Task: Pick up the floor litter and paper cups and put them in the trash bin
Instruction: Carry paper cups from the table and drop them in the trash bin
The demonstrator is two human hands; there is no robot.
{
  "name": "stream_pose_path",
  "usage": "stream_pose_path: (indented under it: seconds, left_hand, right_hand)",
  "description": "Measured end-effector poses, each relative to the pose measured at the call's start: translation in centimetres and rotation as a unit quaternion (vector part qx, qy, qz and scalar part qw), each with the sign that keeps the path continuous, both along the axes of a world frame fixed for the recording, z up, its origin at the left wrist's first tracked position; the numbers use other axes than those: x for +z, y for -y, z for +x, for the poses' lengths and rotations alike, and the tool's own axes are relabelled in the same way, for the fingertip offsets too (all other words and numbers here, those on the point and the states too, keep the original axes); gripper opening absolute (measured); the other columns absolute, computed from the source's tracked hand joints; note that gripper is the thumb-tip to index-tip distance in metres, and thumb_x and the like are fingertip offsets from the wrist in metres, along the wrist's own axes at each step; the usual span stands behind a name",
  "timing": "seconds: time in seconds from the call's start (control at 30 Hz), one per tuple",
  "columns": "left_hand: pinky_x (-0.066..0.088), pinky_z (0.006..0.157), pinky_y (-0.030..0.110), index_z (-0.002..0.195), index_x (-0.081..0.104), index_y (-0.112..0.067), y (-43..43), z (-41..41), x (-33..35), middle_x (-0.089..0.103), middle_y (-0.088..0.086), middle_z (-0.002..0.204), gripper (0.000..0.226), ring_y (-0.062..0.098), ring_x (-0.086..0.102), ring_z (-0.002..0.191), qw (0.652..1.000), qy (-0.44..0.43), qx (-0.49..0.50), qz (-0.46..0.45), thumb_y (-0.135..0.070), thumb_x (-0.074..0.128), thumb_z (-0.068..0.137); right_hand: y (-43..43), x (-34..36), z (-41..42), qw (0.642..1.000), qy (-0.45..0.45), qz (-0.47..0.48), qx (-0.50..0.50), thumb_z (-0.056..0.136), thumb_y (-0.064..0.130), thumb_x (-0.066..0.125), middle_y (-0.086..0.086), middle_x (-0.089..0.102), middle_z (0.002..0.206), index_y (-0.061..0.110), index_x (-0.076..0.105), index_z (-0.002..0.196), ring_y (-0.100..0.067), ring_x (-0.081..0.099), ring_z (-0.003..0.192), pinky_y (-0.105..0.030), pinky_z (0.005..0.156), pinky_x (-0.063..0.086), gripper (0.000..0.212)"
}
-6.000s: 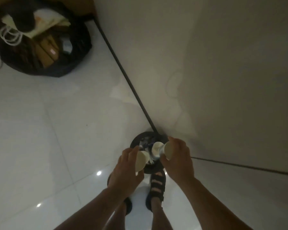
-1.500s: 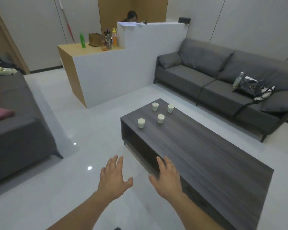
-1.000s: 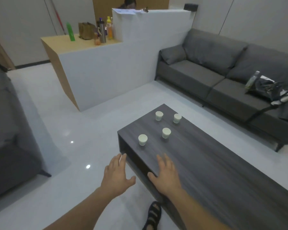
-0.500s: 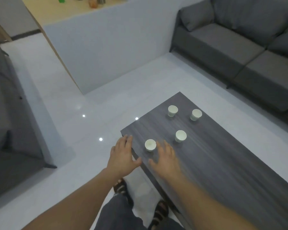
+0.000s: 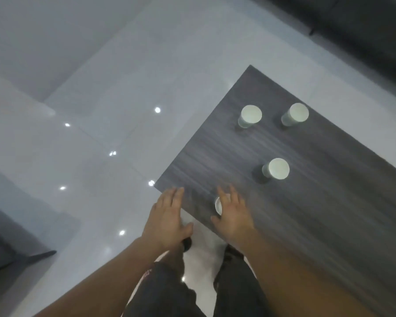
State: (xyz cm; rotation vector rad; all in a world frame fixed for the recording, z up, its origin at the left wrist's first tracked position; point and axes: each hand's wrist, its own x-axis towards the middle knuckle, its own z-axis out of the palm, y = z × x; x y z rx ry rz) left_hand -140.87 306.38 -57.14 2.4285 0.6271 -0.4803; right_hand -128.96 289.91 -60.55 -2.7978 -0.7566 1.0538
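Several white paper cups stand upright on a dark wood coffee table (image 5: 318, 213). The nearest cup (image 5: 218, 205) is mostly hidden behind my right hand (image 5: 232, 213), which hovers over it with fingers spread. A second cup (image 5: 277, 169) stands further right, and two more, one cup (image 5: 249, 116) and another cup (image 5: 295, 114), stand at the far end. My left hand (image 5: 167, 216) is open with straight fingers at the table's near-left corner, holding nothing. No trash bin is in view.
Glossy white floor tiles (image 5: 101, 133) lie left of the table. A dark grey sofa (image 5: 364, 30) runs along the top right. Another grey sofa's edge (image 5: 14, 236) shows at the lower left. My legs and sandals are below the hands.
I have stepped closer and looked down. Both hands moved forward over the table's corner; the right hand now covers the nearest cup. Six seconds ago both hands held cups over the bin.
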Motion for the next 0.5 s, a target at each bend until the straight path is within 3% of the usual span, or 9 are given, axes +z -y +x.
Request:
stream_pose_path:
  seconds: [0.2, 0.33, 0.4, 0.5]
  left_hand:
    - [0.025, 0.113, 0.033, 0.15, 0.015, -0.019, -1.8, 3.8, -4.7, 0.026, 0.005, 0.152, 0.094, 0.021, 0.022, 0.138, 0.994, 0.006, -0.089, -0.061, -0.044, 0.068, 0.077]
    - [0.018, 0.111, 0.025, 0.15, 0.018, -0.016, -0.6, 6.8, -5.8, 0.031, 0.006, 0.15, 0.096, 0.019, 0.023, 0.138, 0.985, 0.009, -0.131, -0.112, -0.044, 0.072, 0.075]
    - [0.02, 0.106, 0.02, 0.147, 0.026, -0.017, 0.1, 8.5, -5.7, 0.038, 0.004, 0.146, 0.092, 0.017, 0.03, 0.134, 0.979, 0.025, -0.145, -0.143, -0.04, 0.074, 0.073]
    - [0.036, 0.094, 0.018, 0.138, 0.038, -0.029, 0.8, 11.1, -5.3, 0.054, -0.004, 0.129, 0.078, 0.01, 0.05, 0.117, 0.97, 0.052, -0.163, -0.171, -0.034, 0.075, 0.069]
  right_hand:
    - [-0.7, -4.3, 0.5, 0.995, -0.022, 0.031, -0.089, 0.087, 0.037, 0.061, -0.01, 0.033, 0.148, 0.02, 0.033, 0.147, -0.028, 0.035, 0.132, -0.035, 0.11, 0.032, 0.068]
    - [-1.2, -3.9, 1.8, 0.934, -0.075, 0.169, -0.304, 0.08, 0.043, 0.068, -0.005, 0.043, 0.14, 0.022, 0.035, 0.147, -0.019, 0.044, 0.127, -0.023, 0.1, 0.032, 0.078]
    - [-1.7, -3.2, 2.5, 0.908, -0.122, 0.227, -0.331, 0.072, 0.052, 0.066, 0.0, 0.044, 0.144, 0.026, 0.034, 0.148, -0.013, 0.045, 0.128, -0.02, 0.098, 0.03, 0.087]
    - [-1.5, -1.8, 3.9, 0.883, -0.167, 0.291, -0.329, 0.064, 0.061, 0.061, 0.004, 0.046, 0.143, 0.034, 0.031, 0.148, -0.009, 0.046, 0.128, -0.024, 0.103, 0.036, 0.093]
